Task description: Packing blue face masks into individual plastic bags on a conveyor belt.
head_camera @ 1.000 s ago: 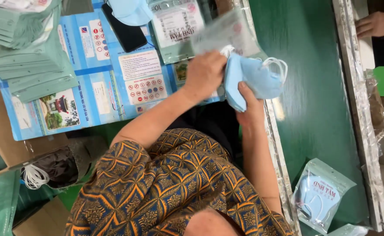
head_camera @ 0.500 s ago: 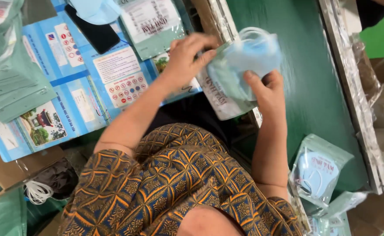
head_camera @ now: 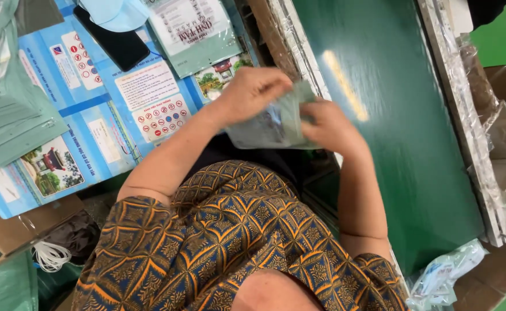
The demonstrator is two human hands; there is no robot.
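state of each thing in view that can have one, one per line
plastic pouch: held up in both hands, over the belt's edge
left hand: closed on the pouch's top
right hand: closed on the pouch's side
green belt: bare where visible
black phone: lying flat, screen dark
green pouch stack: fanned, lying flat
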